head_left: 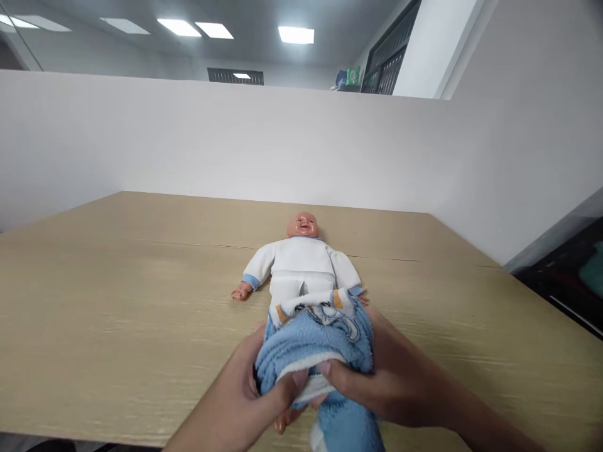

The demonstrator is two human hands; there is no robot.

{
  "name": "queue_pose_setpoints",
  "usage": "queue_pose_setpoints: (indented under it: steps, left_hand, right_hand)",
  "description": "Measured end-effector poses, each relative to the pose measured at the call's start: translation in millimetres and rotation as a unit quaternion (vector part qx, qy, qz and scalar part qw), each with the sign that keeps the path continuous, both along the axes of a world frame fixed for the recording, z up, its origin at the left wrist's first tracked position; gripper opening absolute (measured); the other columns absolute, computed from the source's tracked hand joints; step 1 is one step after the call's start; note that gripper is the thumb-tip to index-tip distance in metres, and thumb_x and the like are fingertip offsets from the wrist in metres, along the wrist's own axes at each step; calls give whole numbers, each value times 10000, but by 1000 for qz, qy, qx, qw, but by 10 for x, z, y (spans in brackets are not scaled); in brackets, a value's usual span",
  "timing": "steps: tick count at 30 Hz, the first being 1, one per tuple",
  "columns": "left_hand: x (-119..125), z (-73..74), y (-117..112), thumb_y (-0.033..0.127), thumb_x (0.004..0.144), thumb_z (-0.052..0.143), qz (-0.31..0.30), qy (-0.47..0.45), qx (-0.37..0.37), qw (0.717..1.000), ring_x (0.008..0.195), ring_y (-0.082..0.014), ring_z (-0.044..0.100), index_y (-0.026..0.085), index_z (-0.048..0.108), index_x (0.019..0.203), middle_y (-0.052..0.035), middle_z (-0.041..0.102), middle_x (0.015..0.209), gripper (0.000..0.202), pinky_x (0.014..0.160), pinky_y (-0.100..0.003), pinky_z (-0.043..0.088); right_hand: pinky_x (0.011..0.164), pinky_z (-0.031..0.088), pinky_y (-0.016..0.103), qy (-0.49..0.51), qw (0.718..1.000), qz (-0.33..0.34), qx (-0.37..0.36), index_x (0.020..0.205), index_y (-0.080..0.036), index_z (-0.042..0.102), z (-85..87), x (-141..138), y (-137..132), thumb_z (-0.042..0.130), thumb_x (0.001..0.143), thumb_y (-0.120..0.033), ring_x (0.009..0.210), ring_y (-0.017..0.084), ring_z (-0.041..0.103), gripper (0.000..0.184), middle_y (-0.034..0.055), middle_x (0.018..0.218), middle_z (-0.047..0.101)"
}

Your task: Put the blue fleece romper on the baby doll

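Note:
A baby doll (304, 254) in a white top with blue cuffs lies on its back, its head pointing away from me. Bunched around its legs is a blue fleecy garment (301, 342) with white trim and orange patches. My left hand (257, 383) grips the garment's left side, thumb over the white edge. On the other side, my right hand (377, 370) has its thumb hooked on the same edge. The fingers of both hands are partly hidden by the cloth. One doll foot (285, 419) shows below, and a blue part of the garment hangs toward me.
The doll lies on a wide wooden table (141, 326) with a seam across it. A white wall (264, 144) stands behind the table. At the right is a dark object (565, 263) beyond the table's edge.

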State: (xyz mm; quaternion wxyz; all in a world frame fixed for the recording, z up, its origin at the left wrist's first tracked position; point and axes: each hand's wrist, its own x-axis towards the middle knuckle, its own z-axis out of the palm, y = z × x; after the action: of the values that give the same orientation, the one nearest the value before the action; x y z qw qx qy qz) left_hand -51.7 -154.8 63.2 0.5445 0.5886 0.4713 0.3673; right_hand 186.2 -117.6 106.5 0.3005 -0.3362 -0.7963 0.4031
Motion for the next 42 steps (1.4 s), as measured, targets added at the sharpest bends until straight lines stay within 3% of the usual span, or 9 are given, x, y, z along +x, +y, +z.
queue_pose_setpoints:
  steps: [2, 5, 11, 17, 22, 27, 32, 38, 42]
  left_hand:
    - [26, -111, -131, 569, 856, 824, 38, 22, 12, 999, 1274, -385, 690, 276, 726, 1323, -110, 760, 1316, 560, 1079, -460, 605]
    - [53, -229, -234, 584, 885, 783, 74, 48, 27, 996, 1305, -392, 663, 260, 759, 1259, -115, 761, 1292, 495, 1119, -465, 569]
    - [61, -528, -161, 477, 869, 746, 135, 110, 33, 984, 1184, -392, 696, 165, 748, 1216, -159, 763, 1224, 467, 1047, -485, 549]
    - [66, -746, -13, 513, 999, 532, 111, 145, 53, 982, 996, -338, 718, 162, 694, 1176, -119, 780, 1043, 426, 905, -427, 520]
    - [101, -718, 126, 476, 1024, 519, 112, 180, 65, 975, 993, -320, 704, 202, 677, 1182, -90, 776, 1082, 354, 875, -394, 481]
    - [73, -672, 411, 423, 1017, 517, 115, 231, 88, 962, 993, -326, 694, 205, 663, 1207, -84, 770, 1030, 324, 879, -400, 458]
    - [-30, -661, 605, 385, 992, 525, 127, 282, 129, 942, 1015, -342, 694, 180, 624, 1292, -123, 764, 1089, 377, 849, -405, 472]
    - [-135, -499, 295, 423, 941, 632, 102, 166, 71, 978, 1044, -316, 713, 199, 592, 1396, -102, 771, 1175, 509, 882, -374, 533]
    - [-151, -486, 119, 384, 929, 631, 71, 143, 13, 987, 1197, -325, 694, 214, 585, 1405, -106, 740, 1315, 508, 966, -372, 532]
  right_hand:
    - [779, 582, 322, -35, 999, -15, -34, 893, -235, 760, -73, 13, -25, 787, 851, -303, 872, 251, 693, 85, 11, 778, 724]
    - [643, 504, 287, -78, 993, -48, -68, 813, -205, 705, -164, 16, -20, 769, 860, -328, 743, 205, 636, 146, 1, 728, 685]
    - [688, 484, 285, -97, 993, -41, -54, 907, -199, 667, -351, -97, 9, 725, 777, -191, 752, 178, 624, 142, -12, 857, 731]
    - [750, 494, 304, -103, 990, -96, -6, 938, -220, 642, -582, -190, 33, 679, 747, -139, 795, 189, 653, 210, -18, 900, 742]
    - [690, 462, 290, -92, 987, -129, -16, 920, -221, 637, -720, -215, 136, 667, 762, -155, 745, 175, 642, 174, -24, 860, 736]
    - [735, 465, 302, -94, 982, -163, 25, 900, -213, 639, -817, -258, 391, 655, 794, -180, 789, 188, 668, 112, 0, 895, 748]
    - [631, 373, 292, -138, 976, -160, 58, 796, -218, 576, -717, -296, 608, 645, 828, -229, 637, 154, 590, 77, -24, 717, 676]
    - [591, 319, 291, -180, 979, -84, 51, 748, -224, 542, -371, -300, 417, 675, 834, -284, 596, 132, 505, 169, -43, 672, 639]
    - [611, 343, 300, -234, 971, -54, -4, 710, -217, 552, -335, -326, 297, 693, 827, -307, 618, 150, 553, 204, -13, 708, 691]
